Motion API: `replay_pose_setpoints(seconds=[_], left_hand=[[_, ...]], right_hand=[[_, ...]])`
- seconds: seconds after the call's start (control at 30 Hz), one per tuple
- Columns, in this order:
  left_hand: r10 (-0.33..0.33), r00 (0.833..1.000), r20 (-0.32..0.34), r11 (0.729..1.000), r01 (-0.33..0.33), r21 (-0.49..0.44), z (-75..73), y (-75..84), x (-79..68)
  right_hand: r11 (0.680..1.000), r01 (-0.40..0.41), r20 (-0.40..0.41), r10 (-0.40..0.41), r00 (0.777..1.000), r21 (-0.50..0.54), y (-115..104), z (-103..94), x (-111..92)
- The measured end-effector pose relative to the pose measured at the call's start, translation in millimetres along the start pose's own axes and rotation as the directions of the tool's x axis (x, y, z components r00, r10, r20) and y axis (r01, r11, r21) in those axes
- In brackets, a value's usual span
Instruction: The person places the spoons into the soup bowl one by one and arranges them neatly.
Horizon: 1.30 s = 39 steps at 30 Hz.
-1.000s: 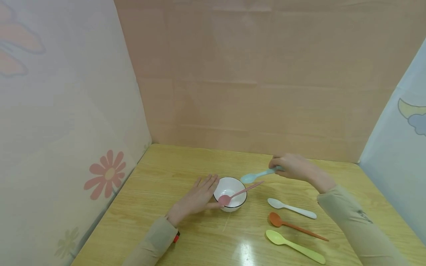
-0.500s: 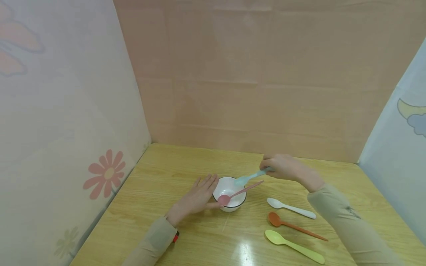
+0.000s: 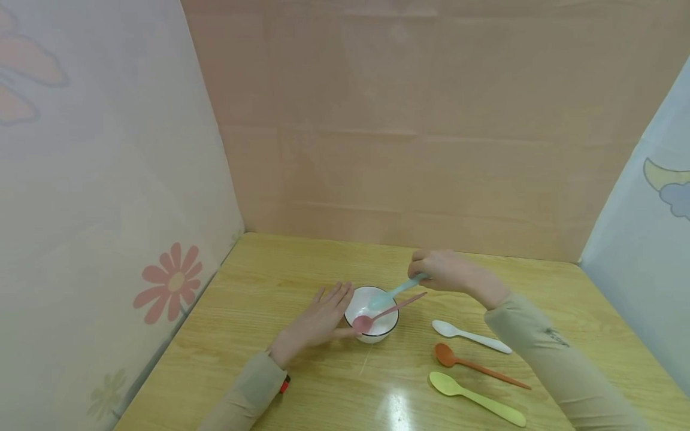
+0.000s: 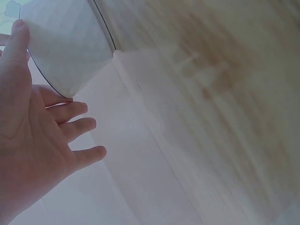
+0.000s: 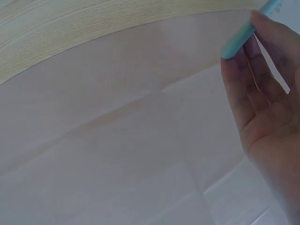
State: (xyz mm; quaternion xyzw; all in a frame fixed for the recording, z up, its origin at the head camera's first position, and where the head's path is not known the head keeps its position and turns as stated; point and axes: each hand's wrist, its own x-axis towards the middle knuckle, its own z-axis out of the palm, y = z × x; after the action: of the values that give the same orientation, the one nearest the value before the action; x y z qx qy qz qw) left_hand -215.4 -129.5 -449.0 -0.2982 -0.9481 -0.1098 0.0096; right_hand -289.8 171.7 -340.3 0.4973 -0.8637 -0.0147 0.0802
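My left hand rests against the left side of a small white bowl with a dark rim, its fingers and thumb extended. The left wrist view shows that hand at the bowl, thumb on one side and fingertips by the rim. A pink spoon leans in the bowl, its handle over the right rim. My right hand pinches the handle of a light blue spoon, whose head is inside the bowl's outline. In the right wrist view, thumb and fingers hold the handle end.
Right of the bowl lie a white spoon, an orange spoon and a yellow spoon, roughly parallel on the wooden table. A brown-papered wall rises behind the table, with pale printed walls on both sides.
My right hand has moved left with the light blue spoon, bringing its head from beside the rim to within the bowl. The left hand, bowl and pink spoon stay put.
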Motion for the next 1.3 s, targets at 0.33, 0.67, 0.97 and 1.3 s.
replay_pose_setpoints(seconds=[0.33, 0.67, 0.97, 1.3], left_hand=[[0.005, 1.0, 0.005, 1.0, -0.005, 0.017, 0.4, -0.6, 1.3], [-0.005, 1.0, 0.003, 1.0, 0.005, 0.022, -0.9, 0.9, 1.0], [0.0, 1.0, 0.003, 1.0, 0.0, 0.018, 2.1, -0.4, 2.1], [-0.011, 1.0, 0.006, 1.0, 0.011, 0.009, 1.7, -0.4, 2.0]], right_hand=[[0.999, 0.032, 0.034, -0.032, 0.999, -0.016, -7, 6.7, 11], [0.999, 0.036, 0.074, -0.038, 0.997, 0.022, -14, 11.0, 20], [0.999, 0.026, 0.074, -0.029, 0.997, 0.04, -19, 17.7, 25], [1.0, 0.009, 0.123, -0.011, 0.992, 0.022, -21, 23.6, 31]])
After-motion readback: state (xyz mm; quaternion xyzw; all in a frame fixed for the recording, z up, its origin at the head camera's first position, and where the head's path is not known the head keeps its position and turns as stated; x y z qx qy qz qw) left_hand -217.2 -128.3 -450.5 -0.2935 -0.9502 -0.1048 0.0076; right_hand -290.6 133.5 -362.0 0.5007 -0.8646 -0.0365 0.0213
